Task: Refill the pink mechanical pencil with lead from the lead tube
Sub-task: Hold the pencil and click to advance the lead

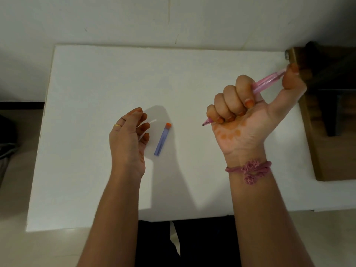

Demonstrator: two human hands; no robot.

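Right hand (244,112) fisted round pink mechanical pencil (267,81), raised above white board (96,83), thumb on cap end, tip pointing left. Left hand (129,137) relaxed, fingers loosely spread, holding nothing, just beside lead tube (162,139) (orange cap on, lying flat on board). Step judged: clicking or opening pencil. Next: left hand picks up tube, uncaps.

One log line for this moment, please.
right hand: grips pink pencil, thumb on cap | left hand: open, beside lead tube | tube: capped, on white board
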